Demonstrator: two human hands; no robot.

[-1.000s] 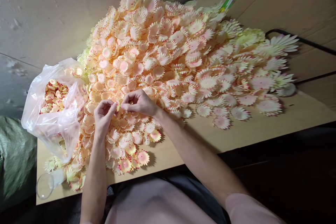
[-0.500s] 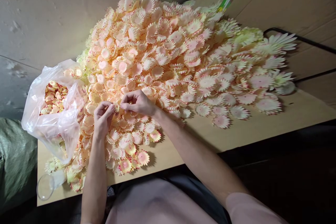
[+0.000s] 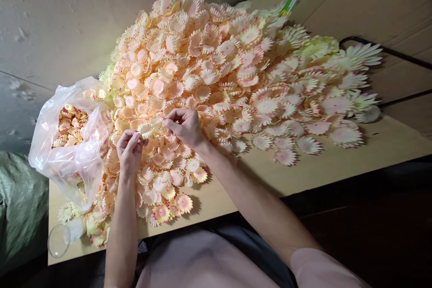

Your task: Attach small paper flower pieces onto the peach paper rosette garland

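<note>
Head view: right hand (image 3: 186,128) has parted from left hand (image 3: 130,150), pinching petal discs (image 3: 156,123), likely separating them. Left's hold: can't tell.

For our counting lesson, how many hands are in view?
2. The left hand is over the left part of the flower pile; the right hand is over it too, farther right. No others show.

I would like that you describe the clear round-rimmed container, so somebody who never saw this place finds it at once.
Start with the light-coloured table, then find the whitish plastic bag at its left end. Below this bag, at the table's near left corner, is the clear container. Its smooth, see-through wall sets it apart from the toothed flower pieces beside it.
</note>
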